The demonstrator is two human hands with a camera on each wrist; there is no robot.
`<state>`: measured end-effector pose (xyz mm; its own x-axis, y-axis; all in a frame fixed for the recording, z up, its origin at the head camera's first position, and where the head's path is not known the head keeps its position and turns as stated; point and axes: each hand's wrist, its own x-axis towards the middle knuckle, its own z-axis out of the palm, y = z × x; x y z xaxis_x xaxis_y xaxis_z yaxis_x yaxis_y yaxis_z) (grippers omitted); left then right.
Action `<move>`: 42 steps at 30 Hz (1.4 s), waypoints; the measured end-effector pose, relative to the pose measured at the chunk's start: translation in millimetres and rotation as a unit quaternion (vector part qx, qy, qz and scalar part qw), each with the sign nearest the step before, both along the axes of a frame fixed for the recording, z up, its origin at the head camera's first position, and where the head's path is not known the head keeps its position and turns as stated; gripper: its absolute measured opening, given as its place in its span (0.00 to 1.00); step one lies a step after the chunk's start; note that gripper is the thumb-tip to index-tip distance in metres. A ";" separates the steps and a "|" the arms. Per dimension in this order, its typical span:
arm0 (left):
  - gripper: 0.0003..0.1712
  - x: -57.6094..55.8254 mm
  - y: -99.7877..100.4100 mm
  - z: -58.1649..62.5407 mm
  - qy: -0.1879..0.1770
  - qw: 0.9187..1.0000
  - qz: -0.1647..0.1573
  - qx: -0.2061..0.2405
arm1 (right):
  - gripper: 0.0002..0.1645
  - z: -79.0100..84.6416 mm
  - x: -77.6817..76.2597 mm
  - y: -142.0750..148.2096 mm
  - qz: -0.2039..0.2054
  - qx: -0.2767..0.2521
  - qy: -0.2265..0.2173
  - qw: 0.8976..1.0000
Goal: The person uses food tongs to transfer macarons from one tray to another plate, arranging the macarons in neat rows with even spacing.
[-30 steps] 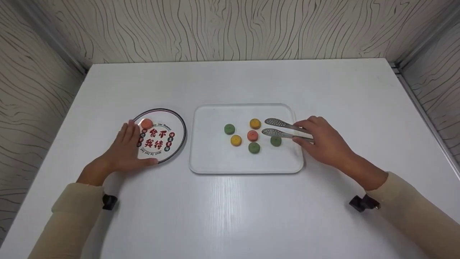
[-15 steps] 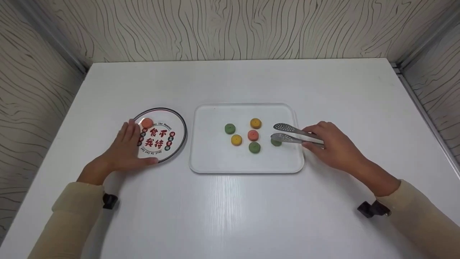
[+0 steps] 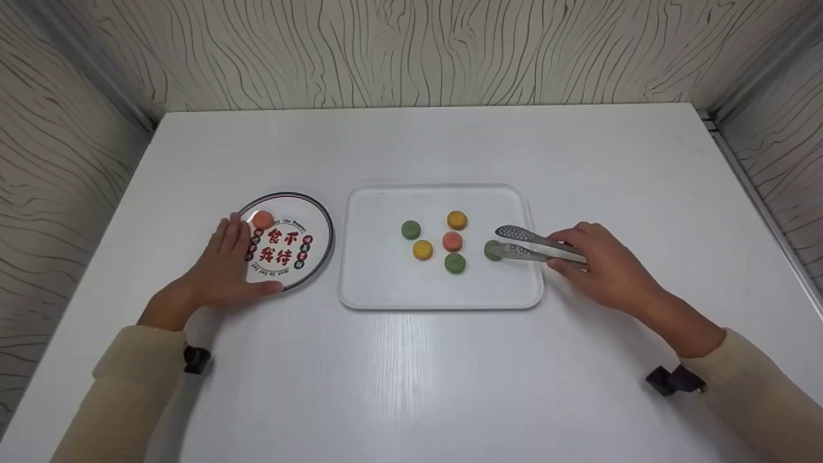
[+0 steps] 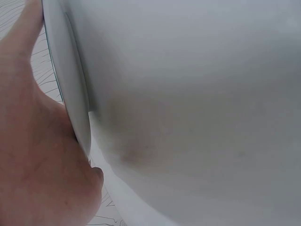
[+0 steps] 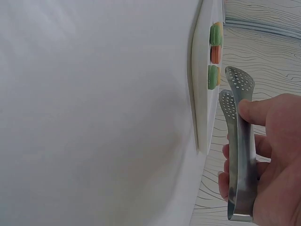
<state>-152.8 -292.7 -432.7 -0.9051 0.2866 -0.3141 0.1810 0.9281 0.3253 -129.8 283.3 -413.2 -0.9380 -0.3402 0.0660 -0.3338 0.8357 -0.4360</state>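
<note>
In the head view my right hand (image 3: 607, 267) grips metal tongs (image 3: 524, 253) with perforated tips, held between thumb and fingers. The tongs' arms are apart; the nearer tip overlaps the rightmost green macaron (image 3: 490, 249), partly hiding it. That macaron lies on a white rectangular tray (image 3: 376, 276). At left, my left hand (image 3: 215, 273) rests against a round plate (image 3: 315, 222) with red lettering, fingers extended along its left rim and thumb at its front edge. One orange-pink macaron (image 3: 262, 220) sits on the plate beside the fingertips.
Elsewhere on the tray are a pink macaron (image 3: 452, 242), two yellow ones and two more green ones, set close together. The white table (image 3: 386, 386) runs back to a wall (image 3: 411, 58) with a wood-line pattern.
My right hand and the tongs have shifted right and toward me, bringing the nearer tip over the rightmost green macaron. The left hand and the plate stay put.
</note>
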 end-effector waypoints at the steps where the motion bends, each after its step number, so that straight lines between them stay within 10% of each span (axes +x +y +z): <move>1: 0.77 -0.2 -0.2 -0.4 -0.001 1.000 0.001 -0.001 | 0.19 -0.3 0.4 0.3 0.001 0.002 0.000 1.000; 42: 0.77 0.9 -2.1 -3.8 0.012 1.000 0.005 0.015 | 0.19 -11.2 0.6 -0.8 0.019 0.016 0.014 1.000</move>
<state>-152.0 -294.8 -436.5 -0.9150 0.2860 -0.2845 0.1793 0.9201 0.3483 -129.2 282.5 -424.3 -0.9226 -0.3774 0.0796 -0.3765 0.8362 -0.3989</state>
